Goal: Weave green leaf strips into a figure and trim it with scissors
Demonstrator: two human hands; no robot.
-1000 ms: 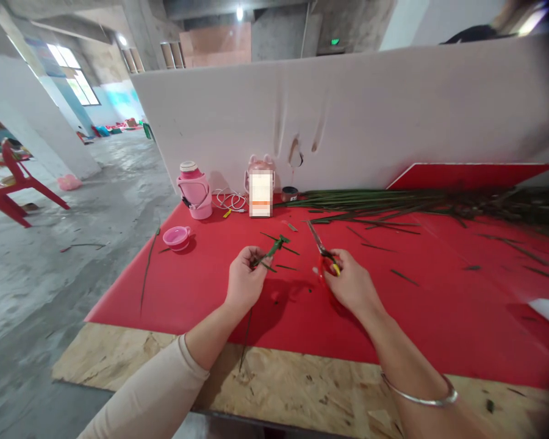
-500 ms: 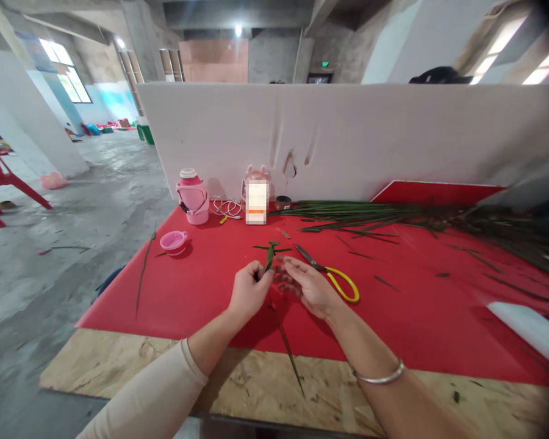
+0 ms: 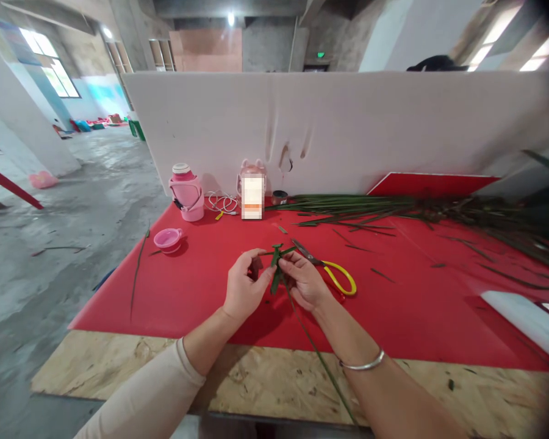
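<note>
My left hand [image 3: 244, 288] and my right hand [image 3: 304, 281] meet over the red table cover [image 3: 187, 292], both pinched on a small folded green leaf piece [image 3: 277, 268]. A long green strip [image 3: 320, 360] trails from it toward the near table edge. Scissors with yellow handles [image 3: 336, 275] lie on the cover just right of my right hand, untouched.
A pile of long green leaves [image 3: 393, 210] lies along the white partition [image 3: 348, 128]. A pink flask [image 3: 185, 191], a pink cup lid [image 3: 168, 239], a white cable [image 3: 223, 203] and a pink bottle [image 3: 252, 189] stand at the back left. Bare chipboard [image 3: 256, 384] runs along the near edge.
My right hand put the scissors down on the cover and came left to the leaf piece. Both hands now hold it, and the trailing strip has swung toward the near edge.
</note>
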